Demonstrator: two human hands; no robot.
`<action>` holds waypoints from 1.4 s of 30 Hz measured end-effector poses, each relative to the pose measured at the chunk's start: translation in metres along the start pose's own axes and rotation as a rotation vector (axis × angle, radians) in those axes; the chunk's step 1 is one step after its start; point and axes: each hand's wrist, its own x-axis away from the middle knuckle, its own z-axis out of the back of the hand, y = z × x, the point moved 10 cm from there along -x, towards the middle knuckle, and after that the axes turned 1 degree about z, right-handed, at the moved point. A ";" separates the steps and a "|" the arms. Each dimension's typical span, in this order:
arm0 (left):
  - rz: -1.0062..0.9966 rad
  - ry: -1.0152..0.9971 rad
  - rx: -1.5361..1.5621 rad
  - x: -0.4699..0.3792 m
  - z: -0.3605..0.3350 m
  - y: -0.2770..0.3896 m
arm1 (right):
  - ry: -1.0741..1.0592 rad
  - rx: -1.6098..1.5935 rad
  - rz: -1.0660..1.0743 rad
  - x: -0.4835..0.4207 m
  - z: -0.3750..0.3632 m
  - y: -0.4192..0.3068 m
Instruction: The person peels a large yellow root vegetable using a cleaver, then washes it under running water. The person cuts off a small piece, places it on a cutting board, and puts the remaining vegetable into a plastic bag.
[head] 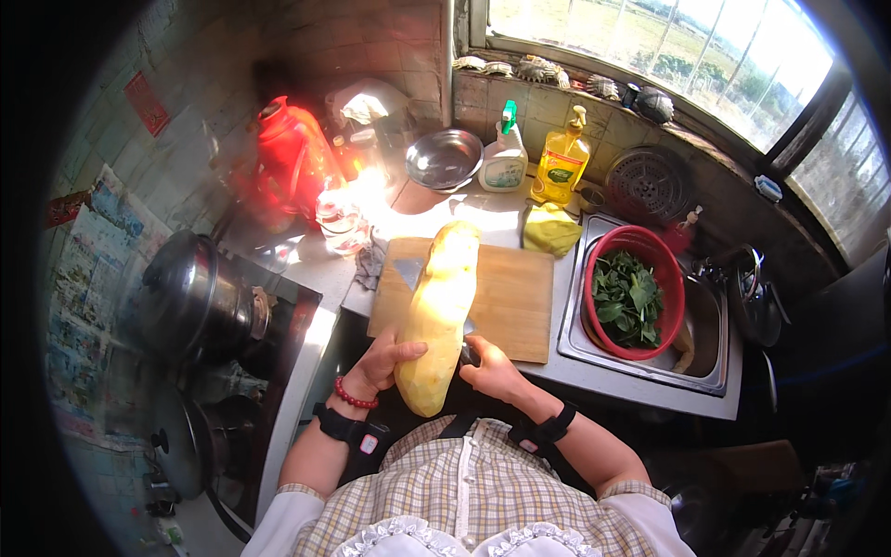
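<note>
A long, thick, pale yellow vegetable (438,327), apparently peeled, slants up over a wooden cutting board (518,299). Bright sunlight washes out its upper half. My left hand (383,358) grips its lower left side, thumb resting on top. In my right hand (494,369) is the dark handle of a kitchen knife (408,271). The knife's blade passes behind the vegetable, so only its tip end at the left and a small piece at the right show. Whether the blade touches the vegetable cannot be told.
Right of the board, a red plastic basin (679,278) of green leaves (630,299) sits over a steel sink (717,362). Behind stand a metal bowl (444,160), spray bottle (502,163) and yellow soap bottle (560,167). Pots (188,292) occupy the stove at left.
</note>
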 end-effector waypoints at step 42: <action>-0.284 0.021 -1.676 -0.118 0.090 0.001 | 1.155 0.222 -0.185 0.216 0.105 0.035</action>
